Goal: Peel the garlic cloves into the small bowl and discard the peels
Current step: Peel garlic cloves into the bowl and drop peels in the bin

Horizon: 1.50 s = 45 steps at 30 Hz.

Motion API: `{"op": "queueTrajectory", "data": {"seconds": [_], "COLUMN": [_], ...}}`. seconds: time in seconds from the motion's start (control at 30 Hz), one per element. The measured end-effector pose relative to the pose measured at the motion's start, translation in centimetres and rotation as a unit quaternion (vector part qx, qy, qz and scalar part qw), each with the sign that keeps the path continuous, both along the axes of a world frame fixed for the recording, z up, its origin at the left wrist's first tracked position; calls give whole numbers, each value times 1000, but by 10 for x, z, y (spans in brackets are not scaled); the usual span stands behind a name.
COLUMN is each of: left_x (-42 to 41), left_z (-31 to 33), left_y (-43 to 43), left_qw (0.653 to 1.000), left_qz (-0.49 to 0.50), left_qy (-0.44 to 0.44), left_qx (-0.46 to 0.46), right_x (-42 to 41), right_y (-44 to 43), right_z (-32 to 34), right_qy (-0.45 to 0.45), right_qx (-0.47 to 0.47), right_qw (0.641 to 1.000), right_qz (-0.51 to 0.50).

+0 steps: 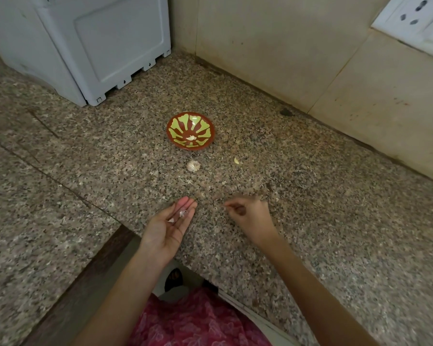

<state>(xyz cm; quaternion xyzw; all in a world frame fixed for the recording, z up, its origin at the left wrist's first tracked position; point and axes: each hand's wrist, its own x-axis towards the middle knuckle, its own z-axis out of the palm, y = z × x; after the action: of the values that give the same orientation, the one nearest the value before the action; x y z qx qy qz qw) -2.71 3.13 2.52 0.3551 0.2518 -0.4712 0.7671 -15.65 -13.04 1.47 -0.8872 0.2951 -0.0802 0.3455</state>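
Left hand [170,222] carries peels; the next garlic lies straight ahead

Its palm faces up, fingers straight, bearing peel scraps [181,214]. The right hand [246,214] has curled, blurred fingers, and I cannot tell whether they pinch anything. Between both hands and the small bowl [178,122], the garlic head [193,166] sits on the worktop [310,196]. A loose pale piece [236,160], likely a clove, lies to its right, nearer the right hand. One peeled clove [191,138] rests in the bowl.

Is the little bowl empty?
Not empty. The bowl has one pale piece, likely a peeled garlic clove, lying at its bottom.
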Motion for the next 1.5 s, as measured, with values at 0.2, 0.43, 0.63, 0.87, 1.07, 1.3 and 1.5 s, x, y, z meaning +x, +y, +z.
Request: {"op": "queueTrajectory", "data": {"seconds": [0.2, 0.43, 0.63, 0.87, 1.07, 1.3, 1.5], "left_x": [-3, -18, -57, -127, -224, -334, -352], "left_z": [0, 8, 10, 8, -3, -85, -205], "left_y": [2, 13, 56, 160, 279, 416, 510], "left_qw": [1000, 999, 976, 891, 780, 652, 584], "left_qz": [-4, 45, 214, 453, 626, 753, 802], "left_qy": [-10, -17, 25, 11, 23, 89, 124], "left_qx": [-1, -10, -25, -17, -12, -10, -3], "right_x": [-7, 8, 32, 21, -32, -113, -145], "right_y": [10, 14, 84, 214, 349, 513, 627], "right_z": [-9, 23, 32, 24, 5, -73, -187], "right_qy": [27, -97, -67, -17, 64, 183, 242], "right_qx": [-92, 319, 475, 412, 336, 286, 262], "right_qw": [994, 926, 876, 873, 815, 737, 735], "right_qz": [59, -176, -34, 260, 468, 585, 577]}}
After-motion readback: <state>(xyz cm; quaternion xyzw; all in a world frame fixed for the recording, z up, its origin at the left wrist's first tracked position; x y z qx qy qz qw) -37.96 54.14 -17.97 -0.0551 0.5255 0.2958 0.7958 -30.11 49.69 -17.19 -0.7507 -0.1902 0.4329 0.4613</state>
